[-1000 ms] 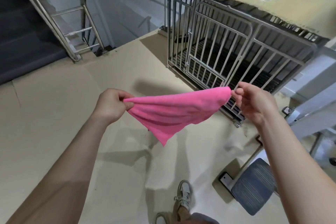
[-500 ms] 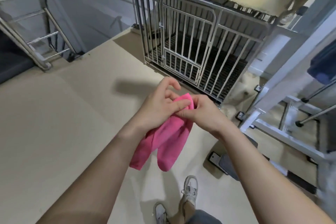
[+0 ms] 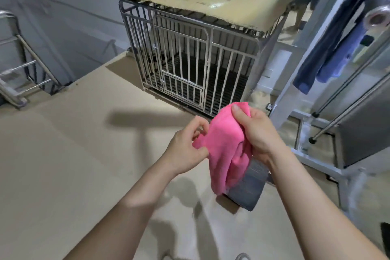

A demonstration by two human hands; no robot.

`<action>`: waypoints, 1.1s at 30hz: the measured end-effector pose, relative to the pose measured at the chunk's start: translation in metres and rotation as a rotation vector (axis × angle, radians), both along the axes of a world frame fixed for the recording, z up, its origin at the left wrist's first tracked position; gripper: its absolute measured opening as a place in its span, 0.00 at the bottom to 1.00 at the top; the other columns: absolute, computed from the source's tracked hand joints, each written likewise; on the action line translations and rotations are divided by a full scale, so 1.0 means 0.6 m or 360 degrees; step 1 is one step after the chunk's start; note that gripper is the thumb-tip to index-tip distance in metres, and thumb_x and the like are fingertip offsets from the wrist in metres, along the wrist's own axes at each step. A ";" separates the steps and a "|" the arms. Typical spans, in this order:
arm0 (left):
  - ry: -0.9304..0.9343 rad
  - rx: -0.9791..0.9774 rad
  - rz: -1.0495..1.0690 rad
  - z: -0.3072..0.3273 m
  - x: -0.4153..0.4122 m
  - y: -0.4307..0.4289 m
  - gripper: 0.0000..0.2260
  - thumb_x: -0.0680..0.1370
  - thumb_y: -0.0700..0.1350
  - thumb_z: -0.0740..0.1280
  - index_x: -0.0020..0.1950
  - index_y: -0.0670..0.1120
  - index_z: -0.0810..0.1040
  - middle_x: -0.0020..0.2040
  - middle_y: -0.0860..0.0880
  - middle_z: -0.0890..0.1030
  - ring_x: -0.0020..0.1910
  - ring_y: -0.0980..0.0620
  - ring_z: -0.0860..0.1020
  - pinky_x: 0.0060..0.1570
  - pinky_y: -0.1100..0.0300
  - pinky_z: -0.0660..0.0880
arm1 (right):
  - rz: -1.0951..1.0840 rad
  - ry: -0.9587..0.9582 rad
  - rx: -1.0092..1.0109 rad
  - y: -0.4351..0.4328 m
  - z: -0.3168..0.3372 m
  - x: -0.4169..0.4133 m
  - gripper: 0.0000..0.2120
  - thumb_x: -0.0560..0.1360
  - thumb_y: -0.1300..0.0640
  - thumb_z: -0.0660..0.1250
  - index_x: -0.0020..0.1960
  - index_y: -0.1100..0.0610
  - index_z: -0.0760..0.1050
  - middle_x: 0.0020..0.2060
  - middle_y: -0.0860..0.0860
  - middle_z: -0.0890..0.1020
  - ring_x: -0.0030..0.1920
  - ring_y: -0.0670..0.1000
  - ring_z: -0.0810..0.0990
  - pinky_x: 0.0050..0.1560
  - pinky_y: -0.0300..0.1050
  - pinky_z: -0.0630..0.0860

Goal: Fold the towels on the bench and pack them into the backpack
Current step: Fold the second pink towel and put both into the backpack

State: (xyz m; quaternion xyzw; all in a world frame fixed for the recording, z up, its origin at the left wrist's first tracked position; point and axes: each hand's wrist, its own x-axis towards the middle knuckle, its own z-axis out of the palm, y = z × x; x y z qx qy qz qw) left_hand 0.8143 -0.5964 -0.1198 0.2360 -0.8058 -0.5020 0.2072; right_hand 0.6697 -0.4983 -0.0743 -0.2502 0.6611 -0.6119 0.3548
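Observation:
A pink towel (image 3: 223,150) hangs doubled over in front of me, above the floor. My right hand (image 3: 256,133) grips its upper fold, thumb on top of the cloth. My left hand (image 3: 188,145) pinches the towel's left edge between thumb and fingers. The lower end of the towel dangles over a dark grey padded seat (image 3: 248,188). No backpack is in view.
A metal barred cage (image 3: 190,63) with cardboard on top stands ahead on the beige floor (image 3: 63,164). A white metal frame (image 3: 316,154) with poles and hanging blue clothes (image 3: 329,53) is at the right. A stair railing (image 3: 19,74) is at the far left.
The towel was stretched wide between both hands, then the hands came together and folded it. Now my right hand holds the folded top and my left has shifted to the side edge.

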 end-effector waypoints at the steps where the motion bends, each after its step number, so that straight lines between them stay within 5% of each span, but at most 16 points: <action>1: -0.0057 -0.0091 -0.0048 -0.001 -0.013 0.014 0.15 0.64 0.34 0.64 0.43 0.52 0.70 0.31 0.56 0.71 0.31 0.56 0.66 0.35 0.60 0.68 | -0.0027 -0.0053 -0.0054 0.018 0.009 -0.022 0.13 0.80 0.53 0.63 0.46 0.61 0.79 0.36 0.54 0.83 0.39 0.50 0.80 0.42 0.43 0.77; 5: -0.0142 -0.0357 0.0032 0.003 -0.065 0.044 0.11 0.65 0.36 0.62 0.40 0.51 0.70 0.33 0.50 0.72 0.31 0.57 0.66 0.33 0.60 0.66 | -0.0021 -0.0175 -0.0209 0.090 0.040 -0.106 0.09 0.80 0.54 0.62 0.45 0.57 0.77 0.33 0.50 0.83 0.35 0.47 0.81 0.38 0.39 0.78; 10: -0.0059 -0.0150 0.0004 0.071 -0.116 0.066 0.16 0.67 0.30 0.62 0.41 0.52 0.72 0.29 0.57 0.72 0.29 0.60 0.67 0.33 0.68 0.65 | 0.0081 0.0119 0.0080 0.183 0.050 -0.209 0.05 0.67 0.62 0.66 0.37 0.57 0.81 0.32 0.55 0.81 0.35 0.52 0.76 0.40 0.46 0.70; 13: -0.0100 -0.0101 -0.0380 0.122 -0.146 0.090 0.14 0.70 0.30 0.65 0.44 0.50 0.77 0.33 0.54 0.80 0.31 0.58 0.74 0.35 0.65 0.70 | 0.0587 0.0767 0.0539 0.205 0.080 -0.230 0.19 0.69 0.58 0.73 0.59 0.49 0.79 0.55 0.42 0.81 0.54 0.44 0.78 0.56 0.39 0.71; 15: -0.0104 -0.0175 -0.0552 0.144 -0.173 0.104 0.11 0.72 0.33 0.68 0.46 0.48 0.80 0.40 0.50 0.83 0.39 0.54 0.80 0.43 0.61 0.75 | 0.0897 0.0978 0.0535 0.188 0.102 -0.205 0.29 0.69 0.51 0.76 0.68 0.45 0.72 0.62 0.35 0.74 0.61 0.37 0.73 0.60 0.31 0.67; 18: -0.0024 -0.0223 -0.0619 0.168 -0.199 0.109 0.09 0.72 0.37 0.73 0.49 0.46 0.80 0.47 0.52 0.84 0.47 0.55 0.82 0.53 0.60 0.77 | 0.1036 0.0602 0.0229 0.155 0.089 -0.173 0.14 0.71 0.54 0.75 0.56 0.51 0.80 0.50 0.45 0.84 0.51 0.41 0.80 0.55 0.38 0.76; 21: 0.0009 -0.0180 -0.0474 0.180 -0.196 0.091 0.12 0.70 0.39 0.76 0.49 0.49 0.78 0.42 0.53 0.83 0.39 0.58 0.80 0.45 0.62 0.77 | 0.0795 0.0298 0.0133 0.154 0.082 -0.178 0.04 0.70 0.56 0.73 0.44 0.55 0.83 0.36 0.49 0.83 0.37 0.44 0.79 0.36 0.36 0.75; 24: -0.0252 -0.0008 -0.0427 0.167 -0.172 0.051 0.16 0.65 0.44 0.80 0.49 0.49 0.79 0.38 0.49 0.81 0.35 0.55 0.76 0.40 0.54 0.76 | 0.0662 0.0148 0.0117 0.158 0.081 -0.187 0.10 0.69 0.51 0.73 0.42 0.58 0.84 0.38 0.60 0.82 0.38 0.53 0.79 0.38 0.45 0.74; 26: -0.0350 0.0198 -0.0413 0.150 -0.151 0.026 0.19 0.60 0.51 0.81 0.45 0.45 0.82 0.37 0.47 0.81 0.36 0.53 0.76 0.39 0.57 0.74 | 0.0542 0.0030 0.0103 0.157 0.082 -0.190 0.14 0.70 0.49 0.70 0.41 0.60 0.84 0.33 0.57 0.81 0.34 0.52 0.77 0.36 0.45 0.70; 29: 0.0008 0.0633 -0.0279 0.124 -0.130 0.000 0.25 0.52 0.56 0.83 0.40 0.42 0.83 0.34 0.48 0.81 0.33 0.54 0.78 0.34 0.64 0.75 | 0.0428 -0.0053 0.0126 0.165 0.081 -0.192 0.14 0.76 0.50 0.66 0.42 0.59 0.83 0.31 0.55 0.80 0.30 0.51 0.75 0.30 0.40 0.68; 33: 0.0446 0.0947 -0.0379 0.131 -0.136 0.005 0.19 0.56 0.54 0.83 0.39 0.44 0.84 0.36 0.47 0.83 0.33 0.54 0.80 0.36 0.63 0.77 | 0.0202 -0.0258 0.0166 0.172 0.072 -0.189 0.12 0.78 0.55 0.63 0.39 0.56 0.81 0.27 0.50 0.81 0.26 0.44 0.78 0.25 0.31 0.69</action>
